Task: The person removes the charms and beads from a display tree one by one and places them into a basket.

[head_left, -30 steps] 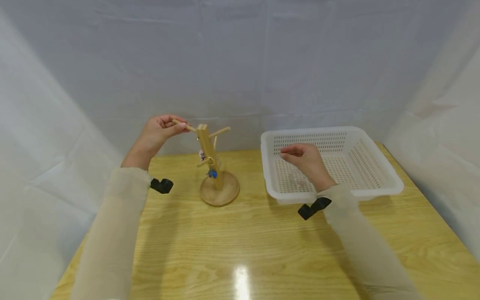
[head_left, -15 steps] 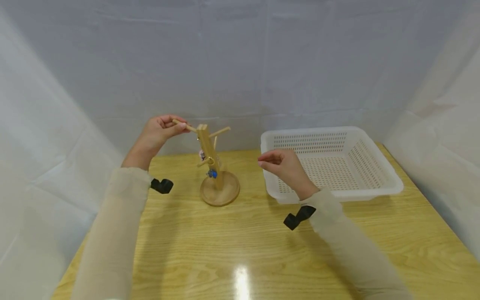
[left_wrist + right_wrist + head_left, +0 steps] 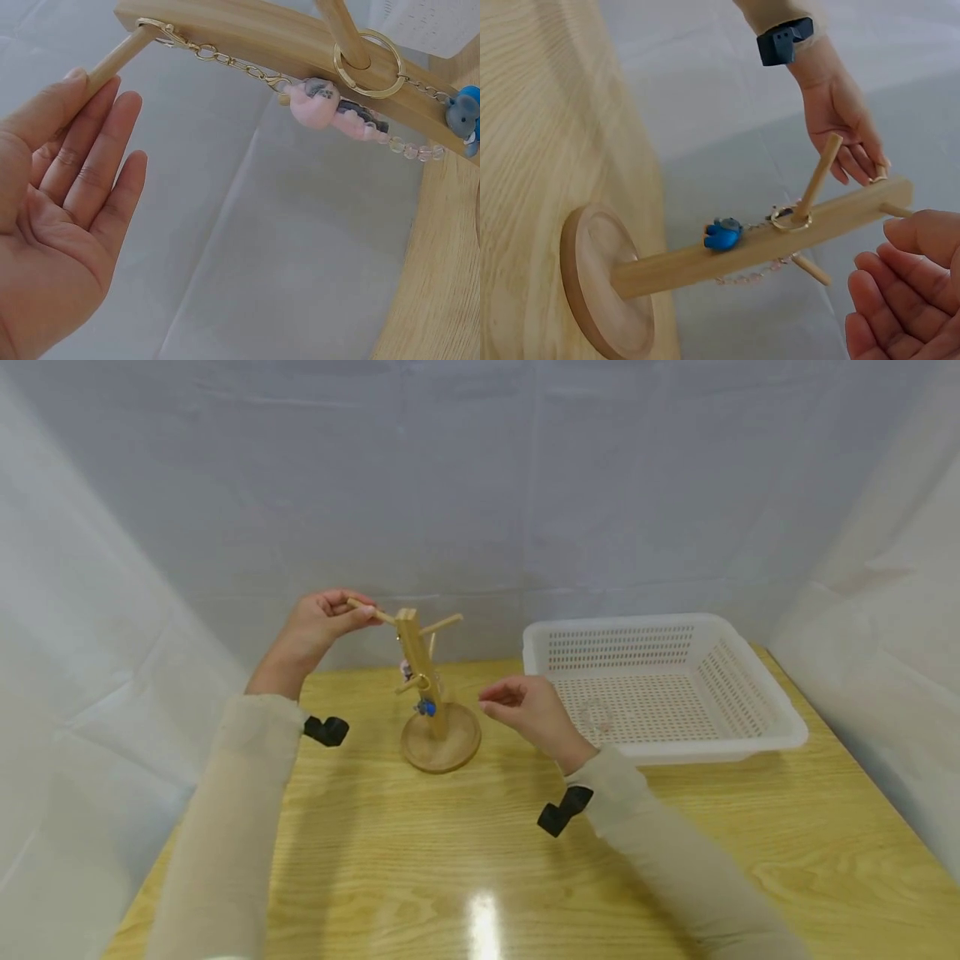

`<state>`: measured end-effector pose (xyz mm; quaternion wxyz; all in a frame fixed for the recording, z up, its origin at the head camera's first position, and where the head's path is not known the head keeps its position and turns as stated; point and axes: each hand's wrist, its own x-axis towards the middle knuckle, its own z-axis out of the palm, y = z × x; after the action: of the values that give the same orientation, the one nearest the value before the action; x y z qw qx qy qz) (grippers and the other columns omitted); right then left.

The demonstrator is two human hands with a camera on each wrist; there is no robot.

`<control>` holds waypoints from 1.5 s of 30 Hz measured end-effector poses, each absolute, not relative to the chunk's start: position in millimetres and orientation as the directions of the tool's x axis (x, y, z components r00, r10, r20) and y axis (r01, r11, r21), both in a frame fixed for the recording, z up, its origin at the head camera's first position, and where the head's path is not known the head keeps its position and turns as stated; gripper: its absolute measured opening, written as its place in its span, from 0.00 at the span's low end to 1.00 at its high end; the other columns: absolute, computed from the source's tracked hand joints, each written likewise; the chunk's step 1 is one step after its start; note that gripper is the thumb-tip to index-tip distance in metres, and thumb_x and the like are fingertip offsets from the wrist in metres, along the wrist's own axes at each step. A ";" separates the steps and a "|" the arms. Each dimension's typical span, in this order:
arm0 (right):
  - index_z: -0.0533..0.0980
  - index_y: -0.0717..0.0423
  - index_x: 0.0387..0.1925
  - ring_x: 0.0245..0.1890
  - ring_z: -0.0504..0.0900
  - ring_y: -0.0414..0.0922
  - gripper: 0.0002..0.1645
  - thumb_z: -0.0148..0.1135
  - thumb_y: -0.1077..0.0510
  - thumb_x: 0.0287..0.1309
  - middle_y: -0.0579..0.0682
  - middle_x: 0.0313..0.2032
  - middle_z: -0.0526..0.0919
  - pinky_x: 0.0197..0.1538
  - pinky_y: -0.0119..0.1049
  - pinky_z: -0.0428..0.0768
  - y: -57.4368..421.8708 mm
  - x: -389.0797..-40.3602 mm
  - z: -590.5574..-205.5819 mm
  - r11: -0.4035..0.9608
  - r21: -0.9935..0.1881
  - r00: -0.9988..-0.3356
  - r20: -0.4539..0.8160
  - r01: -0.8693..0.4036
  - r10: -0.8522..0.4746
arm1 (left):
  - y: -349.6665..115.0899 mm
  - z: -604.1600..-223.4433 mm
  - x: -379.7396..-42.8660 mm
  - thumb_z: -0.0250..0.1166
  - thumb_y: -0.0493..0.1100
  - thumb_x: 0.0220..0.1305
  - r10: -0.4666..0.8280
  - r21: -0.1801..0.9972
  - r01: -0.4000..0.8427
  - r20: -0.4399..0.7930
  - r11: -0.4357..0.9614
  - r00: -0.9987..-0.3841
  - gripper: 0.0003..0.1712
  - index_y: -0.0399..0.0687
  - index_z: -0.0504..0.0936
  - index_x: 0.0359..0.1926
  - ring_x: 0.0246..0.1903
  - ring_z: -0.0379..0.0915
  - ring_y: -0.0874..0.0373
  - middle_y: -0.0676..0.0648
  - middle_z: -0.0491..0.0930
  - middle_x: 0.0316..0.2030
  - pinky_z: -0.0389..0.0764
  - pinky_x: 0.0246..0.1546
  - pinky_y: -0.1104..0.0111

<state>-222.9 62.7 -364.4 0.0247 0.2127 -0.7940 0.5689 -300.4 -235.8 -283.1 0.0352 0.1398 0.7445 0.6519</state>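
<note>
A wooden peg stand (image 3: 422,681) rises from a round base (image 3: 441,739) on the table. My left hand (image 3: 337,614) is at its upper left peg (image 3: 120,56); one digit lies along the peg's tip and the other fingers (image 3: 105,150) are straight, palm bare. A gold chain with a pink charm (image 3: 322,101) hangs from that peg. A blue charm (image 3: 721,232) hangs from a gold ring (image 3: 367,64) on a lower peg. My right hand (image 3: 510,702) hovers just right of the stand, fingers loosely curved, holding nothing.
A white perforated basket (image 3: 750,739) sits at the right, with a small clear item (image 3: 596,717) on its floor. The wooden table (image 3: 465,860) runs to white cloth walls behind and on both sides.
My right hand has come out of the basket and moved left toward the stand, empty. The clear item now shows in the basket. My left hand has stayed on the peg.
</note>
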 end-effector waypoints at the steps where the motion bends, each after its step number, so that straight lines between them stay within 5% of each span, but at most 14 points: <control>1: 0.81 0.66 0.38 0.34 0.84 0.47 0.10 0.66 0.65 0.54 0.58 0.37 0.85 0.39 0.33 0.82 60.6 -222.6 -365.3 0.261 -0.891 -0.906 0.285 -0.370 -0.313 | -235.4 -282.9 -300.6 0.64 0.42 0.61 0.257 0.980 0.164 0.131 0.109 -0.958 0.08 0.44 0.82 0.39 0.40 0.80 0.61 0.53 0.85 0.34 0.76 0.52 0.72; 16: 0.81 0.67 0.37 0.34 0.84 0.47 0.09 0.66 0.65 0.54 0.58 0.36 0.85 0.38 0.29 0.81 23.6 -224.0 -387.6 0.237 -0.893 -0.892 0.292 -0.383 -0.344 | -238.7 -285.6 -300.9 0.64 0.42 0.61 0.253 0.981 0.175 0.148 0.086 -0.956 0.08 0.44 0.82 0.39 0.40 0.80 0.62 0.53 0.85 0.35 0.77 0.51 0.74; 34: 0.80 0.69 0.39 0.39 0.83 0.52 0.12 0.68 0.64 0.53 0.61 0.38 0.84 0.43 0.33 0.82 -3.7 -230.4 -407.4 0.127 -0.947 -0.948 0.272 -0.294 -0.166 | -239.3 -286.5 -297.5 0.64 0.41 0.62 0.265 0.977 0.202 0.177 0.067 -0.948 0.06 0.44 0.82 0.39 0.39 0.80 0.62 0.53 0.85 0.34 0.77 0.50 0.73; 45: 0.81 0.65 0.35 0.33 0.82 0.46 0.10 0.70 0.63 0.51 0.57 0.34 0.84 0.37 0.30 0.81 -20.1 -241.1 -426.1 0.161 -0.941 -0.953 0.282 -0.297 -0.110 | -239.9 -285.7 -296.4 0.64 0.41 0.61 0.254 0.979 0.192 0.168 0.073 -0.953 0.08 0.43 0.82 0.39 0.40 0.80 0.61 0.53 0.85 0.35 0.77 0.52 0.71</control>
<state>-241.1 -20.1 -426.1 0.0737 0.1342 -0.7583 0.6336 -296.4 -239.9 -285.7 0.0234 0.1522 0.7321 0.6636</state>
